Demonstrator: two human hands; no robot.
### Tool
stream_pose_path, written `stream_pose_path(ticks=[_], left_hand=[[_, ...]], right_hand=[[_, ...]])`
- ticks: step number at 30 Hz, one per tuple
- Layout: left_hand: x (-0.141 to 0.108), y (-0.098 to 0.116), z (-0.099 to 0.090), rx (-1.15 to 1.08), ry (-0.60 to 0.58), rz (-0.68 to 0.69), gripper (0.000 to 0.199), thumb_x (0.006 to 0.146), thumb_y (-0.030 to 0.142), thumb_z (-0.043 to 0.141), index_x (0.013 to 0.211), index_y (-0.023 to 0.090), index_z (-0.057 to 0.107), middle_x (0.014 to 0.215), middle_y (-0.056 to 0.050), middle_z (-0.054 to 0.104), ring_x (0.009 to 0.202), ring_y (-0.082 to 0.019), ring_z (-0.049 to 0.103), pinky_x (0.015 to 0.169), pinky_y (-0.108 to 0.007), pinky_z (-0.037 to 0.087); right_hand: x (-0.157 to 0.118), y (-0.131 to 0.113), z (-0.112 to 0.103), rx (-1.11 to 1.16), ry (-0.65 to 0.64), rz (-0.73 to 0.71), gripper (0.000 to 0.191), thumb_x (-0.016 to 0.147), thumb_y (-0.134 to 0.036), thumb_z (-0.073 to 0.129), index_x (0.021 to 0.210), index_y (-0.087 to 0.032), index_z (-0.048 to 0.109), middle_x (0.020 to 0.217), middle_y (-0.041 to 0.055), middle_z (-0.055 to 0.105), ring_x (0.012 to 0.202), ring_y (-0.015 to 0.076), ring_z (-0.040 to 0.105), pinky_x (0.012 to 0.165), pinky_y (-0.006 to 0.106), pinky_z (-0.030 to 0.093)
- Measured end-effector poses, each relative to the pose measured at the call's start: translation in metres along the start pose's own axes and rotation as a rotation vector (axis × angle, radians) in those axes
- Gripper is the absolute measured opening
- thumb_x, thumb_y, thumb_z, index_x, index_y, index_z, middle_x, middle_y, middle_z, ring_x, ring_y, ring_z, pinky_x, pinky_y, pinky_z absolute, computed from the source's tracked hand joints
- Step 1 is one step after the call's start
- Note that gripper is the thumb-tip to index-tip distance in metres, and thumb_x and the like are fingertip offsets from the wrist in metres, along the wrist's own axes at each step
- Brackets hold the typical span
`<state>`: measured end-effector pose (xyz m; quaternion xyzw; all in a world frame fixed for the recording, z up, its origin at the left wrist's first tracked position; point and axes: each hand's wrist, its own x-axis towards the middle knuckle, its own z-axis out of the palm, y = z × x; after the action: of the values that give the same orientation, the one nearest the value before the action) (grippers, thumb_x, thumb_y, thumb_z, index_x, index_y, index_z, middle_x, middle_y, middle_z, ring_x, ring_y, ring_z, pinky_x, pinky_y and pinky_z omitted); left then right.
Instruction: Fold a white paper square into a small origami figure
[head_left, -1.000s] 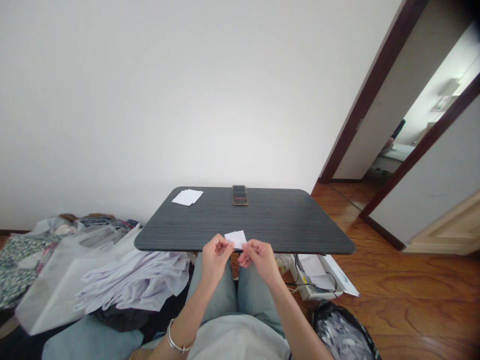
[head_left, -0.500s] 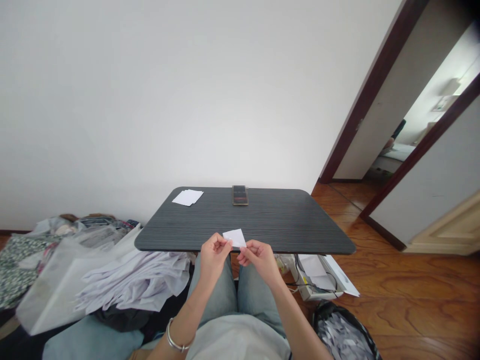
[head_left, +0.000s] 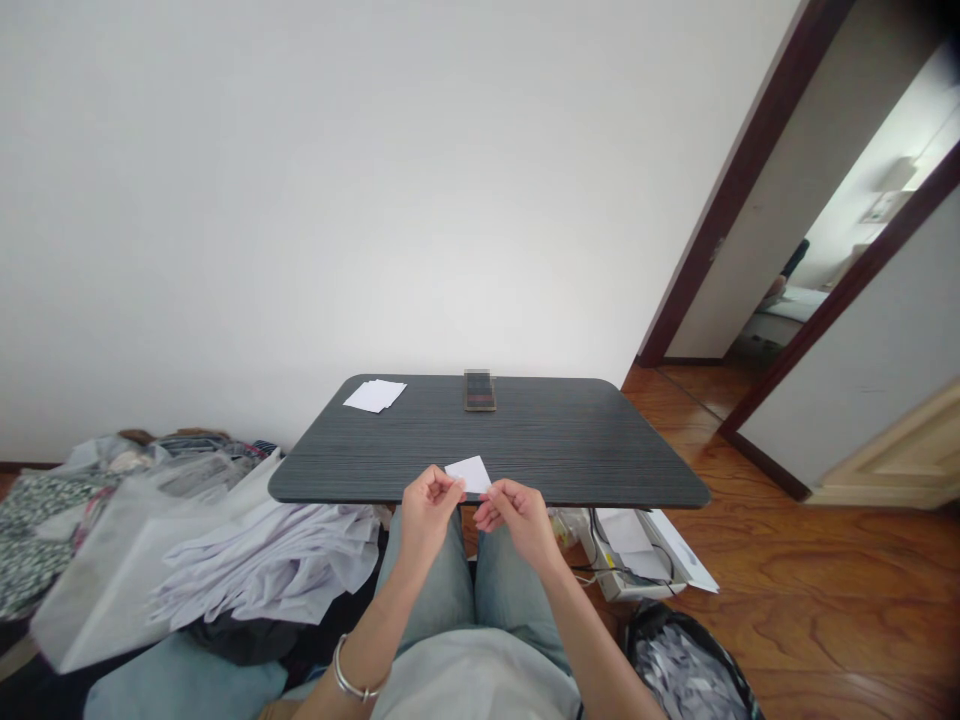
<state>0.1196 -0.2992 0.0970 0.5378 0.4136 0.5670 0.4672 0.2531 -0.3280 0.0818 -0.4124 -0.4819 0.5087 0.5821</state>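
Note:
A small white piece of paper [head_left: 470,473] is held between both hands at the front edge of the dark table [head_left: 570,440]. My left hand [head_left: 429,505] pinches its lower left corner between thumb and fingers. At the lower right corner, my right hand [head_left: 517,510] grips it with thumb and curled fingers. Several white sheets [head_left: 374,395] lie in a loose stack at the table's back left. A dark phone-like object [head_left: 479,390] rests at the back middle, by the wall.
Folded white cloth [head_left: 277,560] and other fabrics are piled left of the table. Below its right side sit a white box [head_left: 637,555] with papers and cables, and a black bag [head_left: 690,665] of scraps. A doorway stands at the right.

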Motion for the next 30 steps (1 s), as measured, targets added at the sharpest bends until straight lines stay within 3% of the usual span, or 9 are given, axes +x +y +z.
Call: stream_pose_path(ticks=[8,17,30], left_hand=[[-0.0020,0.0007,0.0013,0.004,0.017,-0.001,0.021,0.066,0.028,0.065,0.057,0.017,0.049,0.052,0.004,0.054,0.052,-0.011,0.054,0.056,-0.022,0.045],[0.0007,-0.0073,-0.0021,0.015,-0.015,-0.009,0.020,0.069,0.027,0.064,0.059,0.016,0.049,0.054,0.004,0.054,0.054,-0.011,0.055,0.058,-0.022,0.044],[0.0018,0.0014,-0.0023,0.057,-0.029,-0.025,0.022,0.068,0.027,0.063,0.057,0.016,0.047,0.051,0.004,0.055,0.052,-0.011,0.055,0.056,-0.022,0.042]], right_hand=[[-0.0030,-0.0033,-0.0031,0.011,-0.026,-0.002,0.038,0.078,-0.050,0.052,0.072,-0.015,0.063,0.061,0.0046,0.067,0.051,0.0129,0.062,0.049,0.022,0.051],[-0.0012,0.0055,-0.0038,-0.258,0.016,-0.133,0.029,0.081,-0.042,0.051,0.070,-0.018,0.063,0.061,0.0023,0.065,0.054,0.0133,0.060,0.051,0.023,0.050],[0.0013,0.0010,0.0038,-0.061,0.028,0.005,0.032,0.075,-0.046,0.058,0.065,-0.016,0.058,0.053,0.0006,0.063,0.046,0.0103,0.059,0.045,0.018,0.047]])
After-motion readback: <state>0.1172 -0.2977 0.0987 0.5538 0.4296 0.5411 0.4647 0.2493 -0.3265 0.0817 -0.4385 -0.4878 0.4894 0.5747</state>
